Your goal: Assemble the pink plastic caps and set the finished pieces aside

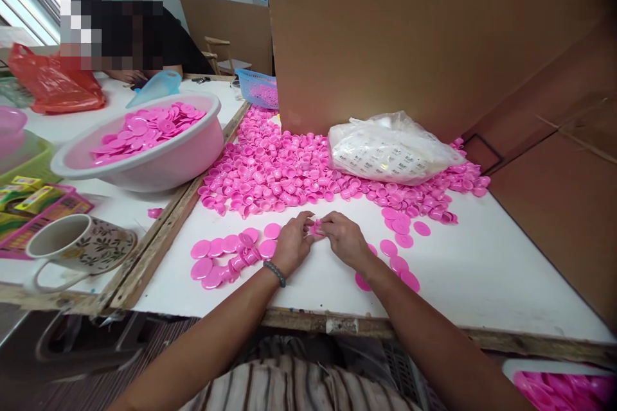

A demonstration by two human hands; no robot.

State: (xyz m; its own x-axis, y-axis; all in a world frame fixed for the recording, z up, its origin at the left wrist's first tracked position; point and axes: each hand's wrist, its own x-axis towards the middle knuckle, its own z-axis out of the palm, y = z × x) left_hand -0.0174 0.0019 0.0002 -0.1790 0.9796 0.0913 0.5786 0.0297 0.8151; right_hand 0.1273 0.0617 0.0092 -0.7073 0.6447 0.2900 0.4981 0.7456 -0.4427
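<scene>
My left hand (295,239) and my right hand (343,236) meet over the white tabletop, fingers pinched together. Between their fingertips is a small pink toy cup (315,229), mostly covered by the fingers. To the left lie flat pink discs like toy saucers (201,268), beside a nested row of pink toy cups (240,261). More pink saucers (399,264) are spread out right of my right hand, some partly behind the forearm. Beyond my hands a large heap of pink toy cups (274,170) covers the back of the table.
A clear plastic bag of white printed packets (393,151) rests on the heap against a tall cardboard sheet (385,32). At left stand a basin of pink saucers (193,157), a floral mug (103,244) and a red bag (67,87). Another person (176,35) leans over the far table.
</scene>
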